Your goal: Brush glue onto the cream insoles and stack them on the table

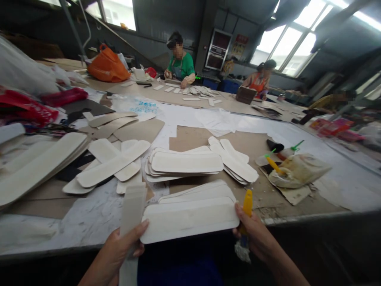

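My left hand [126, 246] is closed, its thumb on the left end of a long white panel with rounded corners [190, 218]. A narrow bundle of whitish strips [132, 210] stands upright in the same hand. My right hand [253, 226] pinches the panel's right end and also grips a yellow-handled brush [247, 206], its glue-crusted bristles pointing down. The panel is held at the table's front edge. Just behind it lies a fanned group of similar white panels [205, 191], with a thicker stack of panels [186, 162] farther back.
Crossed panels [116, 163] and a pile [44, 167] lie left; more panels [233, 161] sit right of the stack. A glue-stained bag [300, 171] with a yellow-handled tool [275, 165] rests at right. An orange bag [108, 65] stands back left. Co-workers sit at the far tables.
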The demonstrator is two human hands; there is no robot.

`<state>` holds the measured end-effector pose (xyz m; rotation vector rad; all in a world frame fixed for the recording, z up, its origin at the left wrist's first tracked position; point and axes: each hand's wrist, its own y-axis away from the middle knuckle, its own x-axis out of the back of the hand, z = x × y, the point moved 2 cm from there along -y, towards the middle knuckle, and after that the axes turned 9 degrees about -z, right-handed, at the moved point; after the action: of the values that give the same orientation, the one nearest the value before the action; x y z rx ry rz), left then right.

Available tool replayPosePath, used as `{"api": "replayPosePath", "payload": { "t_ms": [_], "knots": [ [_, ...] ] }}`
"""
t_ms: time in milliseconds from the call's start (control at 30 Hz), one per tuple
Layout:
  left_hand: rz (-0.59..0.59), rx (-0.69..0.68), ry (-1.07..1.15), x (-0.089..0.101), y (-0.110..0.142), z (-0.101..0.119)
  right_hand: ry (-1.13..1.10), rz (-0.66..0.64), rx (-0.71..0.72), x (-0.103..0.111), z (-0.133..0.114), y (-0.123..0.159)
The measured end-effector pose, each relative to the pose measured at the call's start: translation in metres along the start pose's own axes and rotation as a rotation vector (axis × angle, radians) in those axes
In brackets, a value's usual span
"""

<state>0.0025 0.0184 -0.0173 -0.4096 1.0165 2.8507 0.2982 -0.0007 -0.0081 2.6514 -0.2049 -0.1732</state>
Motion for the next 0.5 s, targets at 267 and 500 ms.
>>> {"api": "replayPosePath", "payload": {
  "t_ms": [267,500],
  "knots": [
    [0.094,-0.008,-0.053,0.0007,-0.0115,-0.0070,0.172,-0.048,0.017,0.0056,-0.0015,-0.0002],
    [0.147,0.018,-0.127,-0.0058,-0.0067,-0.0015,0.376,-0.040,-0.020,0.0030,-0.0027,-0.0010]
  ]
}}
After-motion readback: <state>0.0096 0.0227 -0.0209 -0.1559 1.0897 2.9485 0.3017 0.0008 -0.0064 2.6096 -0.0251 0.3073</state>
